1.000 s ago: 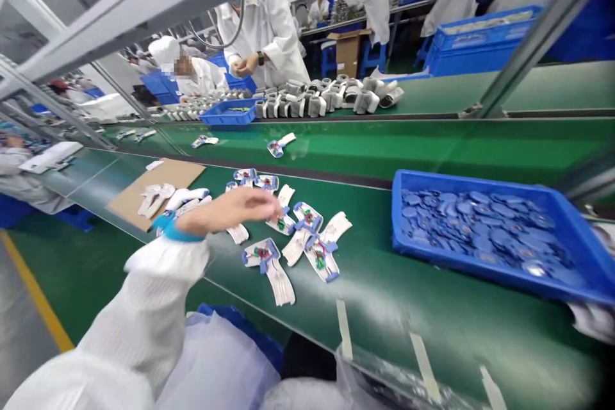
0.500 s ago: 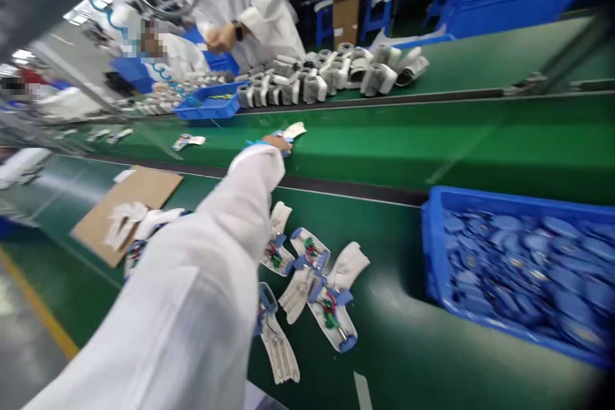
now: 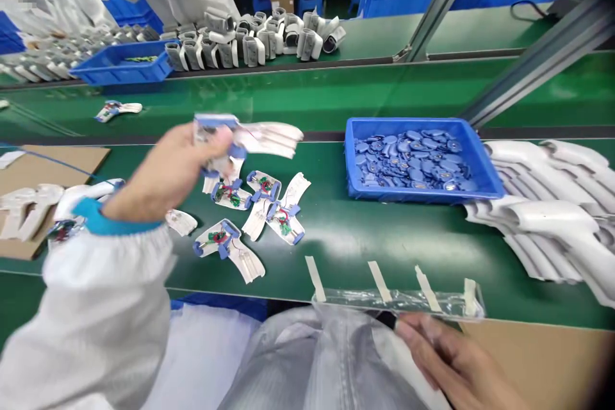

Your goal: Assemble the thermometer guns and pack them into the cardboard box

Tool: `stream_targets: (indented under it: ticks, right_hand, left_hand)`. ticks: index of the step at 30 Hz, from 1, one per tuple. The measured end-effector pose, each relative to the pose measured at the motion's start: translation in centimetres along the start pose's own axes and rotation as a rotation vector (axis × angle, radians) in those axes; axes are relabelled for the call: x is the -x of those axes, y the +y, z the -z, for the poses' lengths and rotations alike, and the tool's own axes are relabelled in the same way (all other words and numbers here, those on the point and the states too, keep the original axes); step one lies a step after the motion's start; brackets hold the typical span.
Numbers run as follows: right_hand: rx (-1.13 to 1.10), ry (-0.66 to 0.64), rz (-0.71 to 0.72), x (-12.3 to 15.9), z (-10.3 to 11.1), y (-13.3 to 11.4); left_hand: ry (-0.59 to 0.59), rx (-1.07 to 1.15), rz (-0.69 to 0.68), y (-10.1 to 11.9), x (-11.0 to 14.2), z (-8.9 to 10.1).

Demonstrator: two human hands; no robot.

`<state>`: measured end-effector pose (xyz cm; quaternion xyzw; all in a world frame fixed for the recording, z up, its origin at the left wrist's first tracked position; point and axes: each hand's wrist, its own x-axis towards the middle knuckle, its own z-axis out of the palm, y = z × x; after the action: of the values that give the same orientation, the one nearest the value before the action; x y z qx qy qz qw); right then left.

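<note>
My left hand (image 3: 163, 170) is closed on a white gun-shaped housing half (image 3: 269, 138) with blue parts at its wider end, lifted above the bench. Beneath and beside it lie several similar open housing halves (image 3: 286, 221) with green boards, thin wires and blue parts. Low at the right, my right hand (image 3: 446, 359) is over the bench's front edge, fingers loosely bent and slightly blurred, with nothing visible in them. Close to its fingertips is a clear plastic strip (image 3: 403, 301) stuck down with several pieces of tape.
A blue bin (image 3: 353, 186) of small blue covers stands right of centre. White shells (image 3: 552, 218) are stacked at the right. Another housing half (image 3: 118, 110) lies on the green conveyor (image 3: 298, 99). Cardboard (image 3: 86, 160) lies at left. A metal post (image 3: 528, 70) rises at right; co-workers stand opposite.
My left hand has come back from the conveyor towards me, bringing the housing half with it. The view has swung right, and my right hand now shows.
</note>
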<state>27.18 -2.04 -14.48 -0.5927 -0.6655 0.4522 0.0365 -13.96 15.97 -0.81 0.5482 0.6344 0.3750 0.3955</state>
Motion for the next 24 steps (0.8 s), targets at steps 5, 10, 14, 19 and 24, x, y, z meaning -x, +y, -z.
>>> stream_targets:
  ticks: [5, 10, 14, 19, 24]
  right_hand:
    - [0.399, 0.529, 0.257, -4.7, 1.8, -2.0]
    - [0.363, 0.706, 0.300, -7.8, 3.8, -0.9]
    - [0.091, 0.736, 0.266, -7.6, 6.9, -0.8]
    - [0.059, 0.681, 0.415, -7.6, 8.2, -4.3]
    - [0.184, 0.467, 0.505, -7.7, 7.6, -8.4]
  left_hand:
    - [-0.239, 0.245, 0.045, 0.0, 8.4, -9.7]
    - [-0.350, 0.336, 0.124, -1.5, 10.7, -15.9]
    - [-0.392, 0.236, 0.092, -2.5, 10.3, -17.9]
    - [-0.430, 0.039, -0.039, -3.2, 9.1, -18.8]
    - [-0.466, -0.108, -0.097, -3.3, 8.7, -18.7]
